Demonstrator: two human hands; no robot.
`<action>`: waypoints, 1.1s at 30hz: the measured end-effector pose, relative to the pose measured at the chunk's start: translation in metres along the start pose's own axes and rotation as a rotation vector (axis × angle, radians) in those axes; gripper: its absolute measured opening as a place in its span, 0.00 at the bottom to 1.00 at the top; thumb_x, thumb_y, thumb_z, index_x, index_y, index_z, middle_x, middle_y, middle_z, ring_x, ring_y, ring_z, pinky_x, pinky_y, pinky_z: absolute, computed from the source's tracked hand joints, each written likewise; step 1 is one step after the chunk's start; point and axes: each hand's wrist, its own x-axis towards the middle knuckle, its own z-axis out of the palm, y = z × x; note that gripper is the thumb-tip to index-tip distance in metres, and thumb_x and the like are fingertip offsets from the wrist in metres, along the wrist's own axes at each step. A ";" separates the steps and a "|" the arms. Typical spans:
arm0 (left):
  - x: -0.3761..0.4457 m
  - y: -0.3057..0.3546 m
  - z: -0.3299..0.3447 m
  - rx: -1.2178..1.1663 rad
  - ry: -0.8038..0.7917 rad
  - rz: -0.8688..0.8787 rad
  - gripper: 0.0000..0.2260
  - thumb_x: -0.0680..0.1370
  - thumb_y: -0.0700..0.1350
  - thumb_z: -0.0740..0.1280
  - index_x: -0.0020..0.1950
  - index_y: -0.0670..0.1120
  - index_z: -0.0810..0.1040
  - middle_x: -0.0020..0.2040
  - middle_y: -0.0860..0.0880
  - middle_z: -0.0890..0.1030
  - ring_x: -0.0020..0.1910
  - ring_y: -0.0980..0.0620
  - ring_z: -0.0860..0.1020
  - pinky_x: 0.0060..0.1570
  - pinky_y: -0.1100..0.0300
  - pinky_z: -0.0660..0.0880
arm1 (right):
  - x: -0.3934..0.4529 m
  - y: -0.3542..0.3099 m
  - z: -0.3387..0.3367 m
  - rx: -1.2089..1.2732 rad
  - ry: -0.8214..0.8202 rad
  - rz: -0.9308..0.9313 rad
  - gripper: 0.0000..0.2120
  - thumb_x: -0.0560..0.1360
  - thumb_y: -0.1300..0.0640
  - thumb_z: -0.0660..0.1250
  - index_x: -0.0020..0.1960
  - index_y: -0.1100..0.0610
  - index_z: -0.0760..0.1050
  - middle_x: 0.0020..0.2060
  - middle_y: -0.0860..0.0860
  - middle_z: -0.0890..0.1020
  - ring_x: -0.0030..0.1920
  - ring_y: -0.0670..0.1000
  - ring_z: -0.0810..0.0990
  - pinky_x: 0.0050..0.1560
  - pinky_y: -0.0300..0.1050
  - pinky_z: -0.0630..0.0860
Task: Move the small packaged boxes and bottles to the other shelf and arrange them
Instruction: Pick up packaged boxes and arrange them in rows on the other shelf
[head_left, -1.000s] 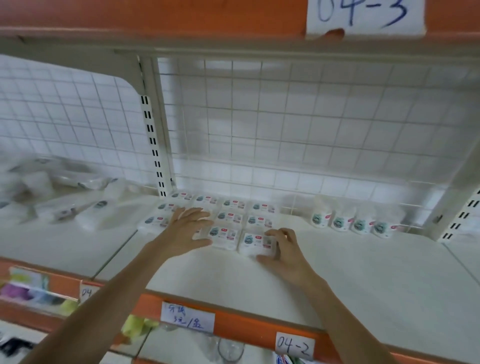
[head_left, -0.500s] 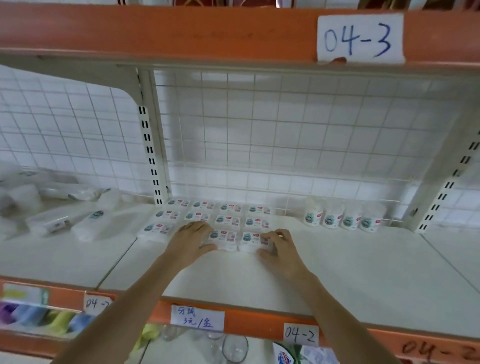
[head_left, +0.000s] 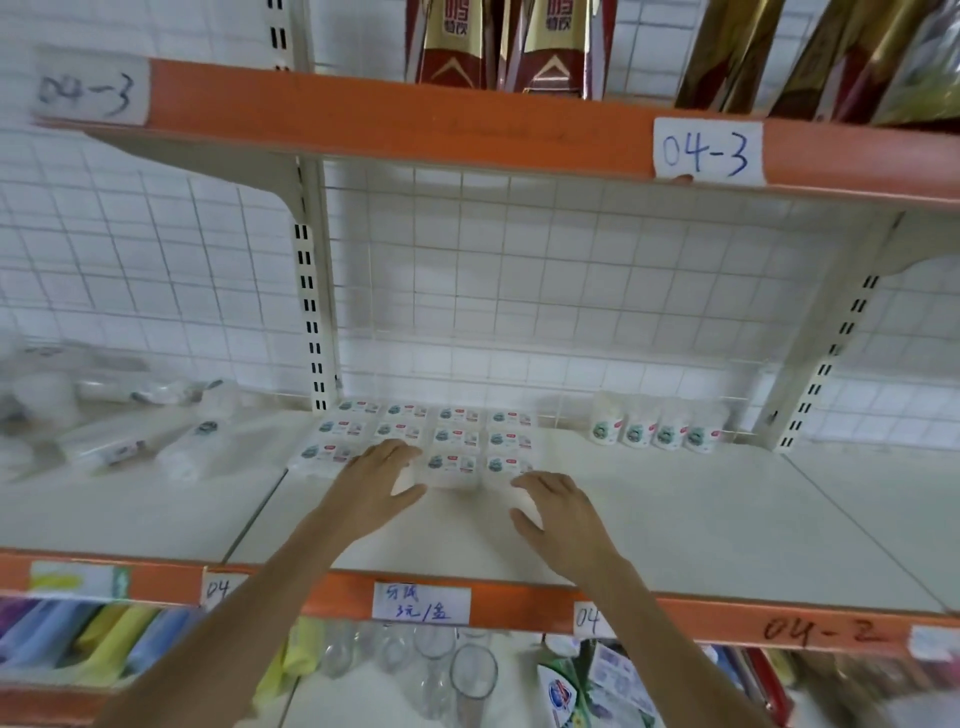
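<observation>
My left hand (head_left: 376, 480) and right hand (head_left: 563, 512) rest with fingers spread at the front of the boxes (head_left: 426, 439), mid-frame on the shelf (head_left: 727, 519), probably to square the rows; bottles (head_left: 657, 428) stand right.

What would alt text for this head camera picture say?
Two bare hands, the left hand and right hand, rest open at the front of a grid of small white boxes on a white shelf; four small bottles stand to the right.

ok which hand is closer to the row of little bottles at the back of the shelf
Right. The right hand lies in front of and left of the bottles, with bare shelf between. The left hand is farther left, at the grid of boxes.
</observation>
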 end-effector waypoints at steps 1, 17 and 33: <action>-0.012 0.000 -0.005 0.021 0.019 0.011 0.21 0.77 0.54 0.62 0.67 0.48 0.69 0.66 0.51 0.71 0.63 0.52 0.71 0.60 0.58 0.68 | -0.006 -0.007 -0.002 -0.024 0.027 -0.036 0.19 0.75 0.48 0.57 0.61 0.54 0.75 0.57 0.50 0.79 0.60 0.53 0.74 0.59 0.50 0.74; -0.328 0.015 -0.102 0.236 0.173 -0.656 0.15 0.73 0.51 0.62 0.55 0.46 0.79 0.49 0.49 0.81 0.46 0.48 0.80 0.43 0.59 0.74 | -0.077 -0.161 0.047 0.187 -0.279 -0.609 0.32 0.70 0.35 0.46 0.64 0.50 0.71 0.61 0.46 0.75 0.64 0.50 0.71 0.61 0.45 0.68; -0.492 -0.064 -0.173 0.343 0.287 -1.082 0.13 0.76 0.49 0.64 0.59 0.49 0.75 0.54 0.50 0.77 0.56 0.49 0.75 0.49 0.59 0.69 | -0.052 -0.357 0.121 0.345 -0.378 -0.781 0.17 0.76 0.48 0.63 0.64 0.51 0.71 0.59 0.47 0.76 0.61 0.48 0.72 0.58 0.43 0.69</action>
